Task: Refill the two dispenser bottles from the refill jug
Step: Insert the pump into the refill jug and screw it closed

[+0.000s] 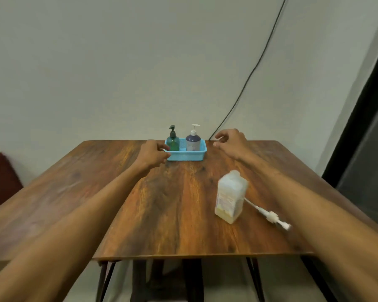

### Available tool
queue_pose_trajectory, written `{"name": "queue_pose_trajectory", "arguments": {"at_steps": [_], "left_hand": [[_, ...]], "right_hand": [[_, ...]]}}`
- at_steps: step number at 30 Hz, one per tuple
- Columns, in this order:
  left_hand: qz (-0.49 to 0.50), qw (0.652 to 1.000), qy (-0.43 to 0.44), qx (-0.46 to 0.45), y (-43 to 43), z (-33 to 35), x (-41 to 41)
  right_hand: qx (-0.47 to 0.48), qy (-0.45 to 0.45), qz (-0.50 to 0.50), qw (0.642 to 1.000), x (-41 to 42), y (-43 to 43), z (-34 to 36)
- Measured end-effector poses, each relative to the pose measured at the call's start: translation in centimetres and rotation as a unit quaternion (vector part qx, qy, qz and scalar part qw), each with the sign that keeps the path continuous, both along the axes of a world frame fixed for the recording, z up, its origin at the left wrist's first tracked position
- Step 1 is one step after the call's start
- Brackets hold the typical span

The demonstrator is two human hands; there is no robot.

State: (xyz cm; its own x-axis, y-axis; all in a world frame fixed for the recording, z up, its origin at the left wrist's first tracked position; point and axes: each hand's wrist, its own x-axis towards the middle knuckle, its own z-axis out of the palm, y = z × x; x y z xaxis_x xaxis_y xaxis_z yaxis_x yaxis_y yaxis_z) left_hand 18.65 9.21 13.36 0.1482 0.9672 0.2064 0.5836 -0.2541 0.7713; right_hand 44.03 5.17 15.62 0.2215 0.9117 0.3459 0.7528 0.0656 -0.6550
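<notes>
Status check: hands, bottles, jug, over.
Left hand at blue basket's left rim, grip unclear; right hand empty, right of it. Green bottle, purple bottle in basket, pumps on. Refill jug upright, loose pump beside it.

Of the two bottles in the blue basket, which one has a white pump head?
The purple bottle, on the right side of the blue basket. The green bottle beside it carries a dark pump.

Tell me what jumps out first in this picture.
The left hand and right hand reach for a blue basket at the far edge of the wooden table, holding a green bottle and a purple bottle. Nearer, on the right, a pale refill jug stands with a loose white pump lying beside it.
</notes>
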Motion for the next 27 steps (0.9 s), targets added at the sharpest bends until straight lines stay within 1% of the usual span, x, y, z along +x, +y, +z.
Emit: {"name": "queue_pose_trajectory", "arguments": {"at_steps": [4,7,9,12,14,18,20,22,24,27], "left_hand": [[-0.034,0.998,-0.040,0.038,-7.0,0.2,1.1],[-0.050,0.996,-0.042,0.060,-10.9,-0.8,2.5],[-0.059,0.995,-0.041,0.071,-12.5,-1.7,3.8],[-0.082,0.994,-0.042,0.058,-14.0,-3.5,6.3],[-0.089,0.994,-0.036,0.045,-14.5,-4.7,7.9],[-0.072,0.996,-0.029,0.037,-14.7,-6.8,10.5],[-0.068,0.996,-0.037,0.035,-14.7,-7.4,11.3],[-0.068,0.996,-0.040,0.040,-14.4,-7.9,12.0],[-0.060,0.997,-0.038,0.039,-14.1,-8.3,12.5],[-0.047,0.998,-0.046,0.019,-13.2,-9.1,13.2]], "right_hand": [[0.071,0.036,0.017,0.997,-0.6,-7.6,-0.2],[0.089,0.069,0.027,0.993,-0.4,-11.7,-1.4],[0.099,0.092,0.017,0.991,0.0,-13.3,-2.6],[0.119,0.116,-0.031,0.986,0.8,-15.2,-5.2],[0.121,0.152,-0.069,0.978,1.5,-15.9,-7.3],[0.083,0.202,-0.153,0.964,3.4,-16.4,-11.2],[0.053,0.193,-0.183,0.963,4.2,-16.5,-12.6],[0.032,0.157,-0.198,0.967,5.2,-16.5,-13.8],[0.012,0.101,-0.197,0.975,6.2,-16.3,-14.8],[-0.036,-0.010,-0.197,0.980,7.5,-15.7,-16.1]]}}
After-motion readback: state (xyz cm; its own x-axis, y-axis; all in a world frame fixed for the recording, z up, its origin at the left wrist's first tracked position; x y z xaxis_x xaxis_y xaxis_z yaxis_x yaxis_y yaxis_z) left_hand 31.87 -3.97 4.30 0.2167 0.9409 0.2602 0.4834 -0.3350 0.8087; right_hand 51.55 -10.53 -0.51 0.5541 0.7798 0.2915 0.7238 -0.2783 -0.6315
